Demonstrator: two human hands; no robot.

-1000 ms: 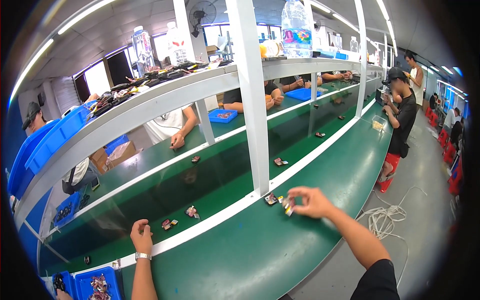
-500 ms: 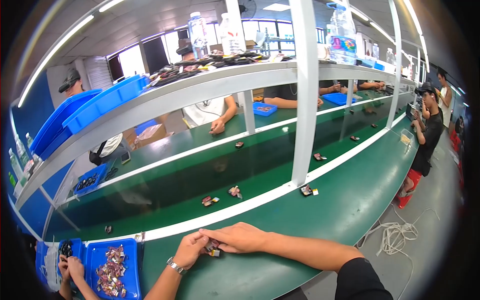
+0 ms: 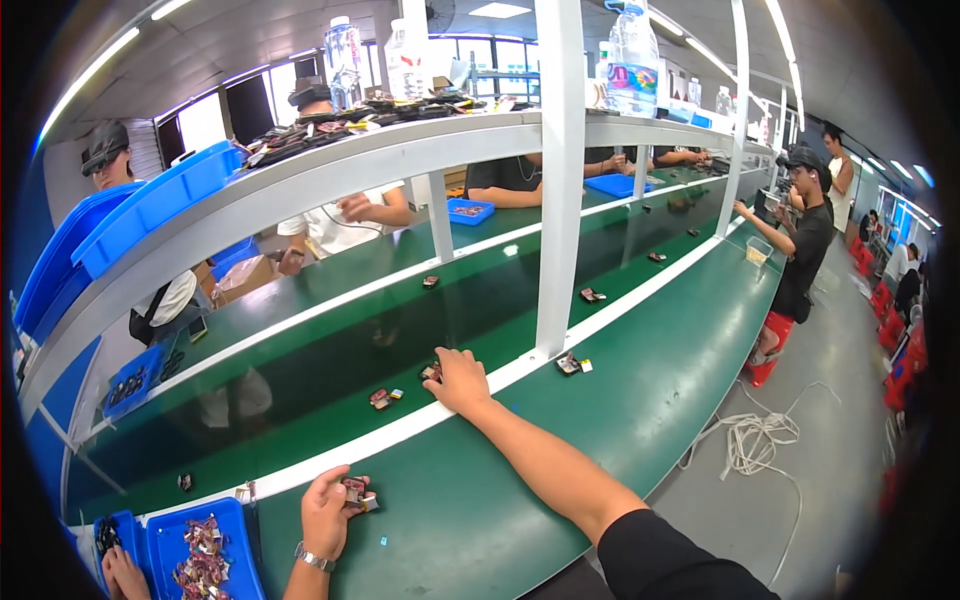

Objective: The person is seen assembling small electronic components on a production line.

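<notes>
My left hand (image 3: 325, 515), with a metal-banded watch on its wrist, is closed around a small electronic part (image 3: 358, 495) over the near green tabletop. The part shows dark, reddish and pale pieces. My right hand (image 3: 463, 383) reaches across the white rail to the sunken green belt, its fingers closed on another small electronic part (image 3: 432, 373), partly hidden under them. Just left of that hand lies a similar part (image 3: 380, 399) with a pale tab. A tiny light-blue piece (image 3: 383, 540) lies on the tabletop near my left hand.
A blue tray (image 3: 250, 560) of reddish parts stands at left, beside a neighbour's hands (image 3: 122, 575). A white post (image 3: 558, 200) rises from the rail, carrying a shelf with bottles. One more part (image 3: 570, 364) lies beside the post's foot. Co-workers sit across the belt.
My hands were together over a part on the tabletop. The right has moved away, forward onto the belt, while the left keeps a part. The whole view has swung right.
</notes>
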